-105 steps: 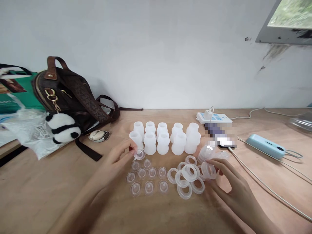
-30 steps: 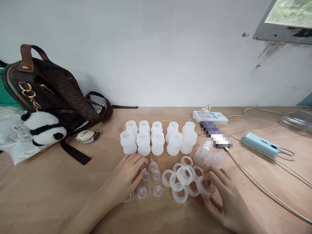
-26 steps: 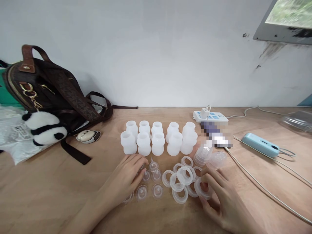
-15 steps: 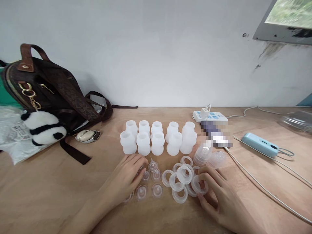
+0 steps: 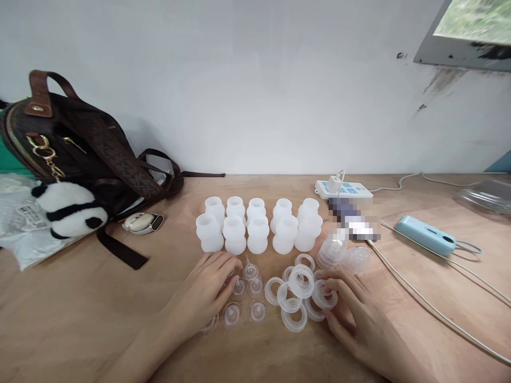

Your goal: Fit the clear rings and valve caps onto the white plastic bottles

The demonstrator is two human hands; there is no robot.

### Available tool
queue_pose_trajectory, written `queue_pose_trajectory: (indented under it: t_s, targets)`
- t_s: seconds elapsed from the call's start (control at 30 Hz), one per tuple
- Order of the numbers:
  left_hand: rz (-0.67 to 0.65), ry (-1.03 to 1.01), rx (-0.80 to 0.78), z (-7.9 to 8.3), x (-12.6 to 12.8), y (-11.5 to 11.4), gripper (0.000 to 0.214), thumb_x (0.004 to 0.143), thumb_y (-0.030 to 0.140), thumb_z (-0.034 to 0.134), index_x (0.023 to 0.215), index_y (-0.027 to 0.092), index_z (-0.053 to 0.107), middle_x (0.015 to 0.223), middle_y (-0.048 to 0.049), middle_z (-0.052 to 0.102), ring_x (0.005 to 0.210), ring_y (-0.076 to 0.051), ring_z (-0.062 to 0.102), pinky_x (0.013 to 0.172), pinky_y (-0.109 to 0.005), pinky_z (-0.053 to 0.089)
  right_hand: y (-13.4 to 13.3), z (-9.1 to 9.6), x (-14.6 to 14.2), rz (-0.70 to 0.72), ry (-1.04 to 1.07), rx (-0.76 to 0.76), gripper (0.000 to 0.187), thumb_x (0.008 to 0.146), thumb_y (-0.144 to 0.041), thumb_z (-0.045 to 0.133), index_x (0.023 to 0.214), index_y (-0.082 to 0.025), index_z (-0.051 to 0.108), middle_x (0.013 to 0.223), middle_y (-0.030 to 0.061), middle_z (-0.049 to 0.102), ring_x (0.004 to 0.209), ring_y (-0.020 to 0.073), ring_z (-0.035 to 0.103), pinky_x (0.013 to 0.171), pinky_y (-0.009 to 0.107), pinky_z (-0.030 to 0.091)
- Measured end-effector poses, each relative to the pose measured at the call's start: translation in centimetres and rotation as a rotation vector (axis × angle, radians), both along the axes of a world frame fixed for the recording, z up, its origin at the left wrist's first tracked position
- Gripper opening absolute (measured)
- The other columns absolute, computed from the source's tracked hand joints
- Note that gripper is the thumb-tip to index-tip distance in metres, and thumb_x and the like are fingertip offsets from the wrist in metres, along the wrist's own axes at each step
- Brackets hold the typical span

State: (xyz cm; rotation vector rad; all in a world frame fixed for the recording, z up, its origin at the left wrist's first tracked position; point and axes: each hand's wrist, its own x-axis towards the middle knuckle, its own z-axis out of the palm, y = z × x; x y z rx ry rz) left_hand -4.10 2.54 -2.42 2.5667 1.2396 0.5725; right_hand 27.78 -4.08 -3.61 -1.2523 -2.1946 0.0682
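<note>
My left hand (image 5: 211, 282) rests low over the table, fingers curled around a clear bottle nipple that they mostly cover. Beside it lie several more transparent nipples (image 5: 257, 311), spread out singly. On the right, my right hand (image 5: 353, 308) has thumb and fingertips on the edge of a translucent plastic ring (image 5: 324, 294), slightly tilted at the side of a loose pile. Other rings of that pile (image 5: 294, 318) overlap to its left. Behind the nipples and rings stand two rows of frosted white bottles (image 5: 258, 234) with open tops.
Clear dome caps (image 5: 333, 250) are stacked right of the bottles. A power strip (image 5: 355, 190), a blurred phone-like object (image 5: 351, 218), a blue device (image 5: 425, 235) and white cables lie at right. A brown backpack (image 5: 91, 143) with a panda charm (image 5: 74, 210) and a computer mouse (image 5: 139, 222) occupy the left.
My right hand has shifted slightly left and away from me, and the ring at its fingertips has moved with it. My left hand stays in place.
</note>
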Motion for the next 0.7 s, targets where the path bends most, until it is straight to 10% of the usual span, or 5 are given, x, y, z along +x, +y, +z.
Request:
queue_pose_trajectory:
  t_s: [0.7]
  targets:
    - [-0.006, 0.004, -0.001, -0.09, 0.01, 0.03, 0.022, 0.101, 0.021, 0.037, 0.104, 0.022, 0.059, 0.105, -0.0050, 0.068, 0.095, -0.027, 0.059, 0.086, -0.043, 0.045, 0.15, -0.76, 0.38, 0.018, -0.021, 0.042, 0.024, 0.091, -0.013, 0.052, 0.114, -0.023, 0.054, 0.121, 0.0082, 0.065, 0.113, 0.0244, 0.061, 0.092, 0.039, 0.051]
